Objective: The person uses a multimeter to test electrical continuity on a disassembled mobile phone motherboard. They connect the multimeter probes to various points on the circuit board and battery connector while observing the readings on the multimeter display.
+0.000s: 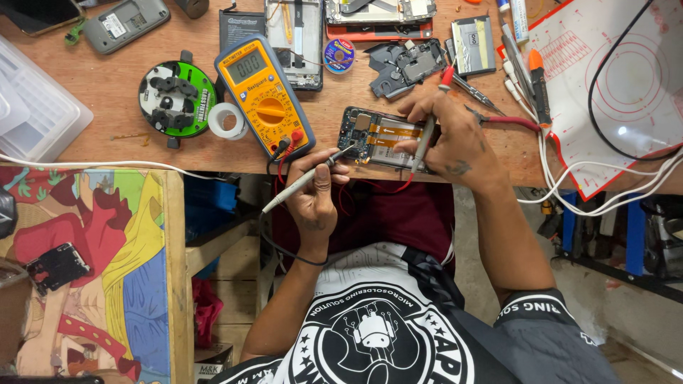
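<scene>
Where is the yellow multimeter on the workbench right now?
In the head view, the yellow multimeter lies left of centre on the wooden bench, between the tape roll and the opened phone.

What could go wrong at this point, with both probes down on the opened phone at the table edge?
The left hand holds its probe far back, so the tip could slip across the crowded board of the opened phone and bridge contacts. The phone lies at the table's front edge; pressure from the right hand might push it off. The red lead crosses loose white cables, where it could snag.
</scene>
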